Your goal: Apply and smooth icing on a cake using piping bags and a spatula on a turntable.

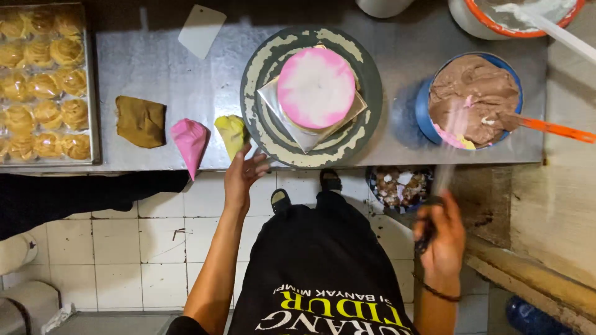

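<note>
The cake (315, 87) on the turntable (261, 68) is coated pink and white, no decoration yet — right hand (442, 239) grips a blurred spatula (448, 146), left hand (243, 175), open, touches the turntable rim.

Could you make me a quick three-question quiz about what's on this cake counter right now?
1. True or false: the cake on the turntable is pink and white.
2. Which piping bag lies nearest the left hand: brown, pink or yellow?
3. What fills the blue bowl?

Key:
1. True.
2. The yellow piping bag.
3. Brown, chocolate-coloured cream, near the blurred palette knife in the right hand.
</note>
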